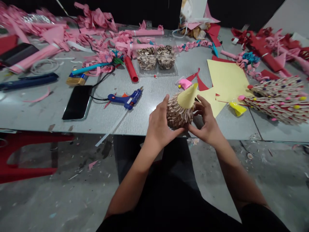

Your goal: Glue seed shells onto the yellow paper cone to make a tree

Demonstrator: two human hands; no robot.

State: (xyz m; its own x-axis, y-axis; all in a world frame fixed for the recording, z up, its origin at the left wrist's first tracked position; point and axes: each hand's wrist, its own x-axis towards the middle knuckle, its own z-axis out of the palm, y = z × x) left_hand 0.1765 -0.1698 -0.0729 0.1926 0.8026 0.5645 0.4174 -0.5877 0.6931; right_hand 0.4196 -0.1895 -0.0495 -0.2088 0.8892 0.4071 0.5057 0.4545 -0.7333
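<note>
A cone (180,112) stands near the table's front edge, its lower part covered in overlapping brownish flakes and its pale yellow tip bare. My left hand (160,124) curves round its left side, the thumb at the base. On the right side, my right hand (205,120) cups it with bent fingers, some partly behind the cone. Both hands hold the cone between them. A blue glue gun (127,99) lies to the left, its nozzle pointing up and right. Behind the cone, a clear tray (156,73) holds similar flakes.
A phone (77,103) lies on the table (106,120) at left, with a cable crossing beside it. Yellow paper (228,77) and two finished-looking flake cones (277,104) with coloured balls are at right. Pink paper strips (96,61) line the back. A red stool (29,172) stands lower left.
</note>
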